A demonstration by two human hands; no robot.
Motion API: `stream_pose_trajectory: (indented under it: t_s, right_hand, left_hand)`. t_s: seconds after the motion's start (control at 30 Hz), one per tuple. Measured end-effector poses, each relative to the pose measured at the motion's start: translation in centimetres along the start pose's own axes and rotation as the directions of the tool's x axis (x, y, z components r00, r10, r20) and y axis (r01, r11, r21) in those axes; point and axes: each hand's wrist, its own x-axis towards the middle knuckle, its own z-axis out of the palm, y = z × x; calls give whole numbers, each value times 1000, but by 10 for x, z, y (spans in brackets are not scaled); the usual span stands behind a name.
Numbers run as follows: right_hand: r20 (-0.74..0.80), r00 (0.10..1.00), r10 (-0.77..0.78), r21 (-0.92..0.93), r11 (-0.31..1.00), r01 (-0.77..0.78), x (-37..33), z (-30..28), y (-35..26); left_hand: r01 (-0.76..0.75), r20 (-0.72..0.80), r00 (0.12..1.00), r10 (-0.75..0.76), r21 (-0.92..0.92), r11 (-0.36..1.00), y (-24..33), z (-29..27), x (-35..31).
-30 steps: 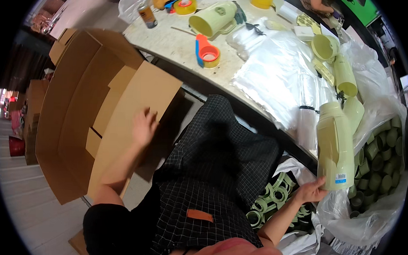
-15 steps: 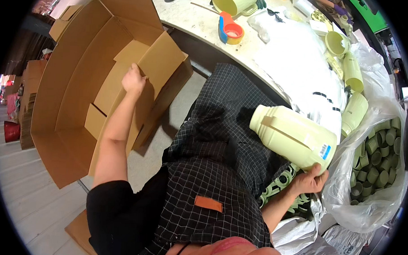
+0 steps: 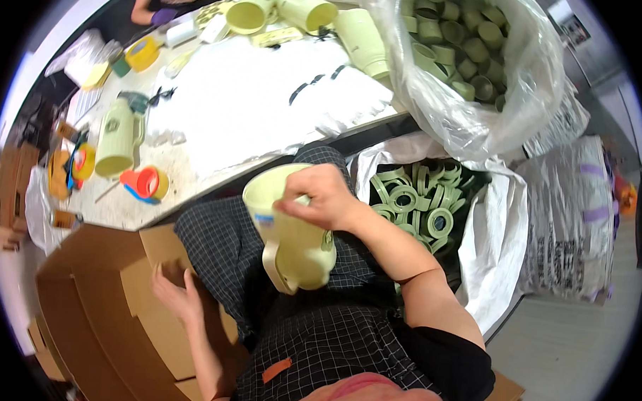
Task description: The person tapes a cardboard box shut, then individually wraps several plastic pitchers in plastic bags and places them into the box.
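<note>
My right hand (image 3: 320, 195) is closed on the wide open rim of a pale green thermos jug body (image 3: 299, 248). The jug body hangs over my lap, wide end up, its handle toward me and a blue-and-white label near the rim. Lower left, my left hand (image 3: 178, 293) is open with fingers apart, holding nothing, over the edge of an open cardboard box (image 3: 91, 298). Whether its fingertips touch the cardboard I cannot tell. To the right of the jug body, a white sack (image 3: 493, 242) holds many green ring-shaped parts (image 3: 413, 204).
A clear plastic bag (image 3: 437, 113) of green cups stands at the upper right. On the worktable (image 3: 180, 195) are more green jug bodies (image 3: 118, 140), a red-and-yellow tape roll (image 3: 152, 182) and white sheeting (image 3: 246, 113). Wrapped grey sacks (image 3: 568, 216) stand right. Another person's gloved hand (image 3: 163, 16) shows far off.
My view has swung right. The thermos jug body has moved over my lap and turned wide end up, with my right hand now at its rim. My left hand has let go of the box flap.
</note>
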Motion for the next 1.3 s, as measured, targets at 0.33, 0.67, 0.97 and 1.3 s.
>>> stream_pose_trajectory:
  t_s: [0.33, 0.67, 0.97, 1.3]
  right_hand:
    - [-102, 987, 126, 70, 990, -119, 25, 23, 44]
    - [-531, 697, 482, -792, 10, -610, -19, -236, 282]
    - [-526, 590, 612, -602, 222, -767, -85, -236, 271]
    - [-677, 532, 509, -473, 253, -844, -181, -235, 203]
  left_hand:
    - [-369, 344, 599, 723, -683, 630, 128, 6, 116]
    - [385, 680, 702, 211, -612, 691, 133, 15, 83]
    - [-93, 592, 665, 455, -539, 837, 211, 5, 153]
    - [-271, 517, 622, 588, -562, 781, 237, 36, 135]
